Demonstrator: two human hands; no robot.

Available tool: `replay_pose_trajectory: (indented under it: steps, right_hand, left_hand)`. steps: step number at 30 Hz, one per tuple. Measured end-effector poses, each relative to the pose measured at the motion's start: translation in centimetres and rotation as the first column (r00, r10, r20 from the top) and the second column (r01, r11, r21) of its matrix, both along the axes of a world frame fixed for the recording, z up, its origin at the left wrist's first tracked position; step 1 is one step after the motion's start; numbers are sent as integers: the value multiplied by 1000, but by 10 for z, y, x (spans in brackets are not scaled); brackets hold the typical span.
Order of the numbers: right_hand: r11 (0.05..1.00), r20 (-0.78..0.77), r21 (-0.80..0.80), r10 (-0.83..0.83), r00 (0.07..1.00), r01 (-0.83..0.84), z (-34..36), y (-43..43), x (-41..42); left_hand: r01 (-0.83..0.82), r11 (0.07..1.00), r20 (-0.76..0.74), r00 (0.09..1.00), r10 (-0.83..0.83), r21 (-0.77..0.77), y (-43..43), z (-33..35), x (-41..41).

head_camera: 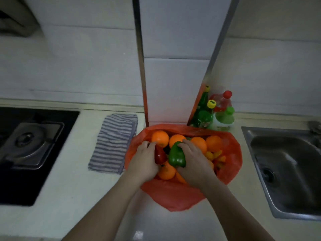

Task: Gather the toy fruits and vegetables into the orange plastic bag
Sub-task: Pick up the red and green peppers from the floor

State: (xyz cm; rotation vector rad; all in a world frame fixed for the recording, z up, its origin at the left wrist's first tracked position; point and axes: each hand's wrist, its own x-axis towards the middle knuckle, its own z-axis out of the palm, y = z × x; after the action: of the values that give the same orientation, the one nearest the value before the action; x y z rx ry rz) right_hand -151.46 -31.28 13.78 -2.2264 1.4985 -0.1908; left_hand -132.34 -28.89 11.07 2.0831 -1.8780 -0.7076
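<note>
Orange plastic bag (173,197) lying open on the worktop (78,188), lower centre of frame.
Left hand (144,162) curls round a red pepper (159,156); right hand (194,162) grips a green pepper (176,156). Oranges (159,138) lie above them inside the bag. Striped cloth (114,143) lies left of the bag; bottles (208,112) stand to its upper right.

Counter (69,197) lay open before the orange plastic bag (173,197). A striped cloth (112,145) hemmed its left, bottles (206,117) and a tiled pillar (173,84) stood close behind, and a sink (286,171) lay right.
</note>
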Motion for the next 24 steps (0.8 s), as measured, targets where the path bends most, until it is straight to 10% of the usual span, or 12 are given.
replay_pose_trajectory:
  steps: [10, 24]
  right_hand:
    - [916, -73, 112, 394, 916, -385, -37, -60, 20]
    - [849, -50, 152, 518, 854, -506, -39, -72, 22]
  left_hand:
    - [-193, 980, 46, 981, 191, 52, -16, -19, 7]
    - [-185, 981, 12, 983, 184, 53, -23, -23, 14]
